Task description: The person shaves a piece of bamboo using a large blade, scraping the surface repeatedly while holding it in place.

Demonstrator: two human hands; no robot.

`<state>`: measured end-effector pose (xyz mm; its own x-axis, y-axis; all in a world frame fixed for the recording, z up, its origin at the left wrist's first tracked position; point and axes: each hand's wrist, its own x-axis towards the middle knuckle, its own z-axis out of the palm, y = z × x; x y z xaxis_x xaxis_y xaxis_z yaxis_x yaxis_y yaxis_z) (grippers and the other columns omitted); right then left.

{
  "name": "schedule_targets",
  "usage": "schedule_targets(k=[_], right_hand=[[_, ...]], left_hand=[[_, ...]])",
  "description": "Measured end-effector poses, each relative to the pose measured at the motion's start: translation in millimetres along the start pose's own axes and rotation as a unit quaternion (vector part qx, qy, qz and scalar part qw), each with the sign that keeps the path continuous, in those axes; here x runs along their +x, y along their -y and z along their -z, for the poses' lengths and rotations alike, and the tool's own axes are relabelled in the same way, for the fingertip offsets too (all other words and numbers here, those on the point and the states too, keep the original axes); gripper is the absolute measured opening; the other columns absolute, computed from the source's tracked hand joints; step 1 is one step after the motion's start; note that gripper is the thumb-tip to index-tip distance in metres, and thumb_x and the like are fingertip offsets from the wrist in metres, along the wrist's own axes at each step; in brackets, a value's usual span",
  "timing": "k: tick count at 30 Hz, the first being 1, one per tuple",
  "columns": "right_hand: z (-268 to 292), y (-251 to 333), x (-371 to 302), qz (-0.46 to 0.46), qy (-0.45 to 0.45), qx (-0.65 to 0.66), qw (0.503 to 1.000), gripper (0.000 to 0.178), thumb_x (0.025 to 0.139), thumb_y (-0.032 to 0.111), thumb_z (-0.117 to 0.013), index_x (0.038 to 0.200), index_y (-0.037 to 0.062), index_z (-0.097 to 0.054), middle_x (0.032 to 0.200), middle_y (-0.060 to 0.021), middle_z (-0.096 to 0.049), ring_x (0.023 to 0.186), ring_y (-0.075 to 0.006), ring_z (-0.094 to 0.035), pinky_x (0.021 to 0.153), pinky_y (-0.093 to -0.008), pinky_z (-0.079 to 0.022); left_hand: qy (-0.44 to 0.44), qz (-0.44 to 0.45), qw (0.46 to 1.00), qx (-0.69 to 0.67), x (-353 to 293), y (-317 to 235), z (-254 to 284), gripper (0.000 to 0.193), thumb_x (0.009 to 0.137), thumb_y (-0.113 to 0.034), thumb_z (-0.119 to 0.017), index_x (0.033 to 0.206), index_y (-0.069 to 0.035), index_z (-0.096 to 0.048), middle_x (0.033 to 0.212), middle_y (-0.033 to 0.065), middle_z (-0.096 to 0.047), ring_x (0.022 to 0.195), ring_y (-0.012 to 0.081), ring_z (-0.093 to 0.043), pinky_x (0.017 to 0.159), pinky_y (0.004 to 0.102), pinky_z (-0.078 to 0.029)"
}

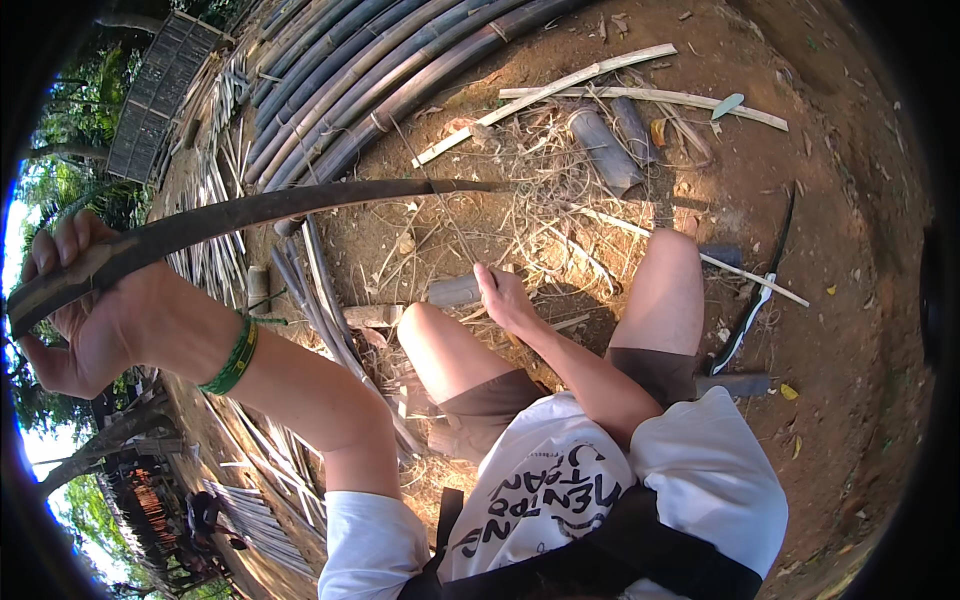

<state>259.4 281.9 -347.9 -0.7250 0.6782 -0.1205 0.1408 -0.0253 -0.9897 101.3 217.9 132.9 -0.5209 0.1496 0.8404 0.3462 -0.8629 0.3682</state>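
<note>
My left hand (110,310) is raised at the far left, its fingers curled around the thick end of a long, dark bamboo strip (250,208). From there the strip reaches across to the middle, narrowing to a thin tip. Close to my knees, my right hand (506,298) is closed on a thin, long tool (456,232), which looks like a blade seen edge-on. This tool slants up and away from my fist and crosses the strip near its thin end. Whether the two touch I cannot tell. A short bamboo piece (455,291) lies beside my right hand.
Long bamboo poles (400,60) lie side by side at the back. Pale split strips (590,75), cut bamboo sections (605,150) and fibrous shavings (550,225) litter the ground ahead. A long, dark curved object (757,296) lies at right. A person (207,520) is at the lower left.
</note>
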Motion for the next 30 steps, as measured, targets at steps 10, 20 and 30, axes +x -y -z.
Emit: schedule_targets(k=[10, 20, 30], right_hand=[[1, -24, -12, -0.081, 0.011, 0.042, 0.996, 0.072, 0.097, 0.065, -0.032, 0.070, 0.0012, -0.052, 0.054, -0.0082, -0.050, 0.050, -0.0225, -0.053, 0.054, -0.0407, -0.042], [-8, -24, -34, -0.062, -0.007, 0.043, 0.997, 0.061, 0.098, 0.051, -0.046, 0.070, -0.0017, -0.054, 0.056, -0.0119, -0.053, 0.053, -0.0241, -0.055, 0.057, -0.0410, -0.043], [36, 55, -1, -0.011, 0.001, 0.105, 0.994, 0.040, 0.089, 0.041, -0.071, 0.080, 0.0075, -0.051, 0.054, 0.0031, -0.046, 0.041, -0.0108, -0.048, 0.040, -0.0275, -0.041]], left_hand=[[-0.090, -0.079, 0.989, 0.086, 0, 7, -8, 0.040, 0.077, -0.035, -0.052, 0.079, 0.005, -0.056, 0.074, 0.0194, -0.049, 0.062, 0.0257, -0.047, 0.059, 0.0349, -0.039], [-0.194, -0.164, 0.940, 0.227, -2, 10, -11, 0.039, 0.081, -0.037, -0.053, 0.076, 0.002, -0.054, 0.068, 0.0146, -0.052, 0.057, 0.0248, -0.052, 0.054, 0.0319, -0.043], [0.118, 0.107, 0.974, -0.160, -16, 3, -3, 0.049, 0.077, -0.046, -0.060, 0.095, -0.001, -0.061, 0.080, 0.0084, -0.051, 0.069, 0.0191, -0.045, 0.066, 0.0301, -0.036]])
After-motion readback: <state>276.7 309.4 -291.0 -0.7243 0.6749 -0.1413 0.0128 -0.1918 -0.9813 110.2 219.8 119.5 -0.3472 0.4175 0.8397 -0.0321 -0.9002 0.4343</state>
